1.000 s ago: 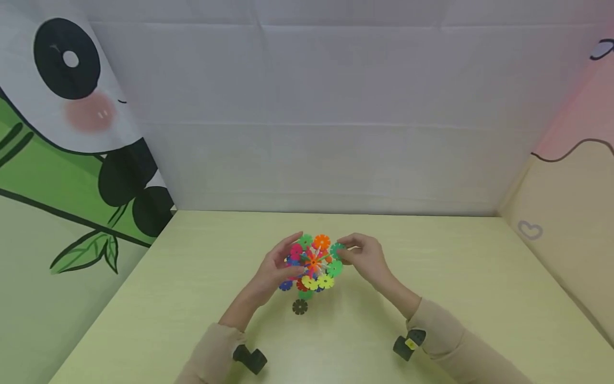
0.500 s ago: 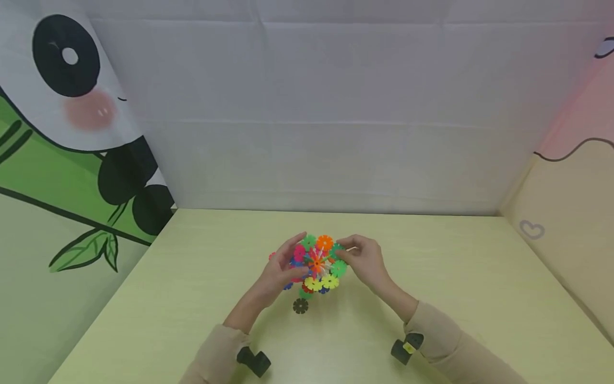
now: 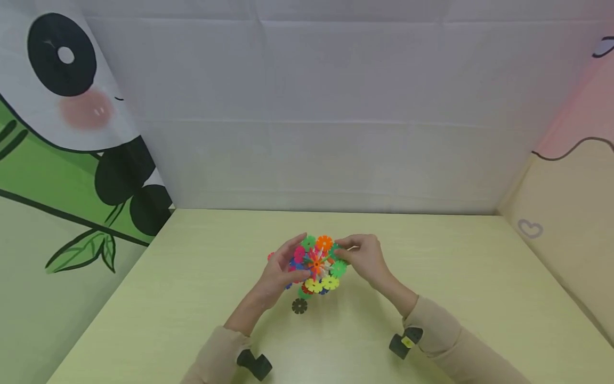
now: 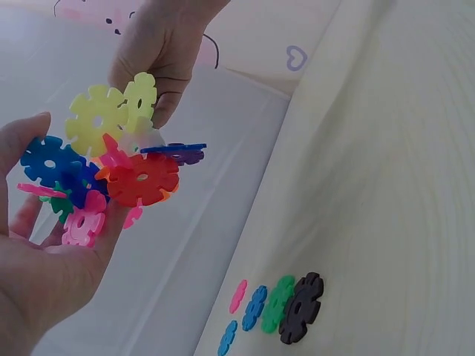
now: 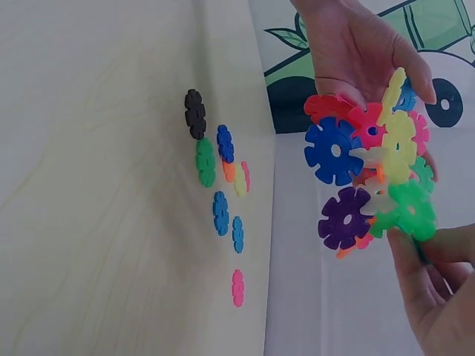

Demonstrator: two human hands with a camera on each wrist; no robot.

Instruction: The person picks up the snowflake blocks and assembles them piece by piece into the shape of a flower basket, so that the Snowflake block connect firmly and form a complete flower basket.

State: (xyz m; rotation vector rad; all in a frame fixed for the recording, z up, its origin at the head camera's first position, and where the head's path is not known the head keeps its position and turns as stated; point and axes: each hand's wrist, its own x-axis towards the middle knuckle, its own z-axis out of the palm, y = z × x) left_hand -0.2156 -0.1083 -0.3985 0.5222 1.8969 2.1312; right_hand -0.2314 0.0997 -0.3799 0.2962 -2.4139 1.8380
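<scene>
A ball-like cluster of interlocking flower-shaped plastic discs (image 3: 316,263) is held up above the table. My left hand (image 3: 277,274) grips its left side, thumb across the front and fingers behind. In the left wrist view, red, yellow and blue discs face the camera above the palm of the left hand (image 4: 56,285). At the cluster's right edge my right hand (image 3: 368,258) pinches a dark green disc (image 3: 334,250) between thumb and fingertips. In the right wrist view that disc shows edge-on below a bright green disc (image 5: 413,211), partly hidden by the fingers of the right hand (image 5: 445,282).
Loose discs lie on the pale table (image 3: 431,298) under the hands, among them a black disc (image 3: 299,306), a green disc (image 5: 205,162), a blue disc (image 5: 220,213) and a pink disc (image 5: 238,288). A white sheet (image 3: 336,117) stands behind the table, with printed panels on both sides.
The left hand and cluster have shifted slightly right, toward the right hand. The right hand stays almost in place with its pinch on the dark green disc.
</scene>
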